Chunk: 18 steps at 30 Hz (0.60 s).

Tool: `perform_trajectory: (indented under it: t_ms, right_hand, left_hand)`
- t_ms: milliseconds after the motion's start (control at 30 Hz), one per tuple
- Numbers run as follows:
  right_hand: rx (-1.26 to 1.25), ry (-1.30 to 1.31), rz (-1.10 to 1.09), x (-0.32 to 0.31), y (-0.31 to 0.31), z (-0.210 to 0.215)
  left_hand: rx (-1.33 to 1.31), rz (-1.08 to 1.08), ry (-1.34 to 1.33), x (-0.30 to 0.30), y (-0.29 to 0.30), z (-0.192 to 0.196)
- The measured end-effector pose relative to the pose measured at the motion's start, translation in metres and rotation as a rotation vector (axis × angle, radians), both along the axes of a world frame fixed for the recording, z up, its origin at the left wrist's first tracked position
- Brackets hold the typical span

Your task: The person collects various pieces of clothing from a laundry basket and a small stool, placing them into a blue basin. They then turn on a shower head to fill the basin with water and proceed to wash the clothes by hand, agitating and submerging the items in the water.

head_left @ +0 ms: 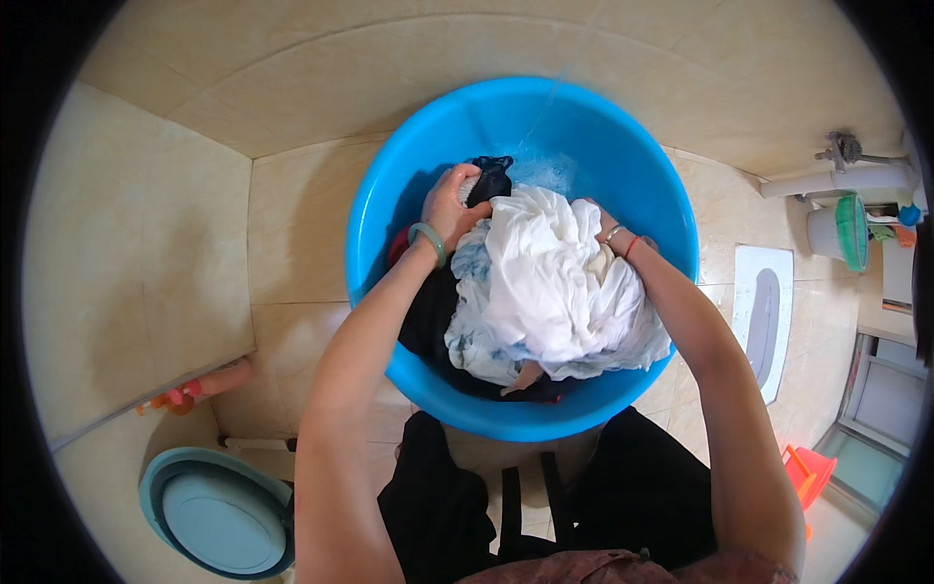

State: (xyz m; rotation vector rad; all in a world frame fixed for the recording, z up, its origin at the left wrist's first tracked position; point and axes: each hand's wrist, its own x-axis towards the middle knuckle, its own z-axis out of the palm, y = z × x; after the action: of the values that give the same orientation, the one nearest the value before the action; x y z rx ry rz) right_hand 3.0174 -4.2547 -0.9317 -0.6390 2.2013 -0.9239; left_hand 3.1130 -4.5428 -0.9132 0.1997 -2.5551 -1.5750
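Observation:
A big round blue basin (671,219) stands in front of me with a heap of wet laundry in it. White garments (555,282) lie bunched on top, with bluish patches along their left side. Under them, black clothing (425,321) shows at the left and lower edge. My left hand (452,209), a green bangle at its wrist, curls its thumb and fingers around a black garment (494,178) with a pale patch beside it. At the heap's right side, my right hand (605,222) is pressed into the white cloth, and its fingers are mostly hidden.
Foamy water (545,173) shows at the basin's far side. A grey-green tub (161,487) leans at lower left. On the right are a floor-level squat toilet (767,302), a white bucket with a green rim (851,234) and an orange-red stool (809,472). Tiled walls stand close by.

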Motion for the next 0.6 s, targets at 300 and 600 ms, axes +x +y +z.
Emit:
perform_trajectory:
  t_ms: [300, 600]
  right_hand:
    - [-0.066, 0.218, -0.29, 0.051, -0.027, 0.159]
    - [-0.18, 0.419, -0.23, 0.093, -0.023, 0.228]
  left_hand:
    - [0.217, -0.084, 0.459, 0.023, 0.015, 0.091]
    - [0.135, -0.251, 0.478, 0.063, 0.008, 0.122]
